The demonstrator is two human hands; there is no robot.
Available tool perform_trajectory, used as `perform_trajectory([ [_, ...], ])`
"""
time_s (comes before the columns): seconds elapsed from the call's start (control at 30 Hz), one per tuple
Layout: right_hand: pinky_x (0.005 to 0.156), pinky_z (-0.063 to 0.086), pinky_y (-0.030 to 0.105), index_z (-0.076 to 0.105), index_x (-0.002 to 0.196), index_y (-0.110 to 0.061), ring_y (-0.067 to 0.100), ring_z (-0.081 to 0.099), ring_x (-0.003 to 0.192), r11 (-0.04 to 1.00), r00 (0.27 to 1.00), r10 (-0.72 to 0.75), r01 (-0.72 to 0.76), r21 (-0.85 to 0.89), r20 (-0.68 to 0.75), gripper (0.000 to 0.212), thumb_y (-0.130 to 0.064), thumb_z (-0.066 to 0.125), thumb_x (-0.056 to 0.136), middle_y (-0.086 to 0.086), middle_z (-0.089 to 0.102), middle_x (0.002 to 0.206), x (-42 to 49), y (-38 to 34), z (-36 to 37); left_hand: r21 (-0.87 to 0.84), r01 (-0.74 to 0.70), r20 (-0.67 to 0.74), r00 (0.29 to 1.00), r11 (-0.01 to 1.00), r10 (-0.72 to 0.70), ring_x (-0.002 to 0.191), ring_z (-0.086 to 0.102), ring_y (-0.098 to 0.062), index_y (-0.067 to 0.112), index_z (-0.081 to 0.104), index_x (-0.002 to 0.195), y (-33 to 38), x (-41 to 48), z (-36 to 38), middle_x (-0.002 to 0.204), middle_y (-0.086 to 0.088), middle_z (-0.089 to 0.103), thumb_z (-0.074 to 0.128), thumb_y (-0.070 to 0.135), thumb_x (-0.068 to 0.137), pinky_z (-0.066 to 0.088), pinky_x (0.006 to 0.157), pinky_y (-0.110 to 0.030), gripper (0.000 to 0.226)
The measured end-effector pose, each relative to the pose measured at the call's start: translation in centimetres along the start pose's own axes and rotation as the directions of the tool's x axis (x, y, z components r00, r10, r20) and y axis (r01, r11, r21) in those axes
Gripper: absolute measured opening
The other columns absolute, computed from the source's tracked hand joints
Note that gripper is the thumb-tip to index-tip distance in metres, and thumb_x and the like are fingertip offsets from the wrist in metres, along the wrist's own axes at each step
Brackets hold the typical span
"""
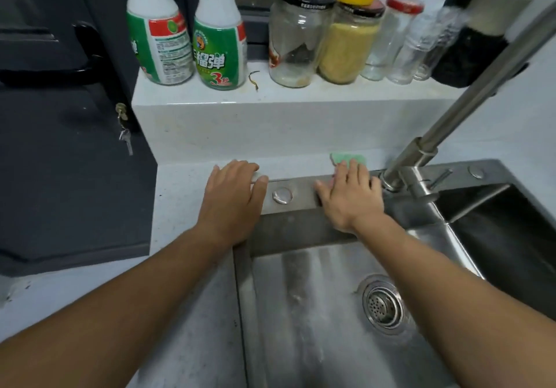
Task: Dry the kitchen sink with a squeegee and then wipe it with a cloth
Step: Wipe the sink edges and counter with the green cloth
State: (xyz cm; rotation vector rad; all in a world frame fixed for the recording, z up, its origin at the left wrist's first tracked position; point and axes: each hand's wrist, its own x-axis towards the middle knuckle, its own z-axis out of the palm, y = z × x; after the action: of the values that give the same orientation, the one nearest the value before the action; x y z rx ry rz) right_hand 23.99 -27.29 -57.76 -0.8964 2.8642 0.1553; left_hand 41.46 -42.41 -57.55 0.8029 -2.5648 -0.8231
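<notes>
The steel sink [301, 312] fills the lower middle, with a round drain strainer [383, 305] in its basin. My right hand [350, 196] lies flat with straight fingers on a green cloth [349, 159], pressing it onto the sink's back rim just left of the faucet base. Only the cloth's far edge shows beyond my fingers. My left hand [233, 198] rests flat on the counter at the sink's back left corner, fingers straight, holding nothing. No squeegee is in view.
A steel faucet [469, 111] slants up to the right from the rim. A second basin [511, 237] lies at the right. On the ledge behind stand two green-labelled cleaner bottles [219, 41] and several glass jars [301, 35]. A dark door [60, 147] with keys is at the left.
</notes>
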Motion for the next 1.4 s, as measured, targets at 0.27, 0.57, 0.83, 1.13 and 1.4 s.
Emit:
perform_trajectory([
  [0.27, 0.122, -0.007, 0.046, -0.001, 0.158, -0.006, 0.03, -0.014, 0.152, 0.967, 0.991, 0.126, -0.135, 0.218, 0.053, 0.089, -0.067, 0.004, 0.094, 0.019, -0.009, 0.165, 4.3, 2.1, -0.6, -0.247, 0.127, -0.035, 0.99, 0.961, -0.14, 0.123, 0.043, -0.02, 0.015, 0.053, 0.134, -0.2, 0.3, 1.1, 0.128, -0.003, 0.059, 0.029, 0.044, 0.1, 0.025, 0.117, -0.052, 0.051],
  [0.57, 0.124, -0.001, 0.036, 0.018, 0.158, -0.017, 0.02, -0.002, 0.153, 0.896, 0.945, -0.311, 0.327, 0.3, -0.101, 0.06, -0.041, 0.031, 0.104, 0.004, 0.007, 0.167, -0.5, 0.7, 0.5, -0.58, 0.194, -0.024, 0.967, 0.791, -0.254, 0.116, 0.055, -0.002, 0.041, 0.051, 0.126, -1.5, -0.6, -1.4, 0.126, 0.016, 0.059, 0.04, 0.053, 0.095, 0.041, 0.097, -0.025, 0.035],
  [0.83, 0.119, 0.015, 0.037, 0.046, 0.144, -0.001, 0.033, 0.027, 0.146, 0.574, 0.652, -0.744, 0.736, 0.36, -0.145, 0.048, -0.012, 0.047, 0.098, 0.017, 0.04, 0.155, -8.6, -13.8, -0.7, -0.366, 0.272, -0.139, 0.93, 0.89, -0.341, 0.129, 0.042, -0.015, 0.019, 0.046, 0.14, -5.0, -7.6, -5.0, 0.141, 0.0, 0.047, 0.033, 0.043, 0.104, 0.033, 0.108, -0.032, 0.045],
  [1.13, 0.123, 0.006, 0.043, 0.045, 0.148, -0.016, 0.021, 0.014, 0.153, 0.255, 0.277, -0.96, 0.921, 0.294, -0.033, 0.054, -0.017, 0.05, 0.095, 0.0, 0.035, 0.16, -31.8, -9.6, 3.0, -0.267, 0.266, 0.015, 0.962, 0.926, -0.273, 0.126, 0.047, -0.02, 0.016, 0.054, 0.131, -1.5, -18.9, -7.5, 0.134, -0.003, 0.054, 0.035, 0.043, 0.104, 0.037, 0.109, -0.043, 0.043],
  [1.4, 0.123, 0.007, 0.045, 0.028, 0.156, -0.013, 0.024, 0.009, 0.153, 0.268, 0.269, -0.963, 0.944, 0.191, 0.018, 0.064, -0.035, 0.043, 0.097, 0.007, 0.021, 0.165, -42.1, -2.5, 6.0, 0.003, 0.099, 0.17, 0.981, 0.995, -0.099, 0.12, 0.048, -0.02, 0.016, 0.056, 0.125, 4.4, -32.6, -4.9, 0.127, -0.001, 0.057, 0.034, 0.038, 0.105, 0.032, 0.111, -0.044, 0.038],
])
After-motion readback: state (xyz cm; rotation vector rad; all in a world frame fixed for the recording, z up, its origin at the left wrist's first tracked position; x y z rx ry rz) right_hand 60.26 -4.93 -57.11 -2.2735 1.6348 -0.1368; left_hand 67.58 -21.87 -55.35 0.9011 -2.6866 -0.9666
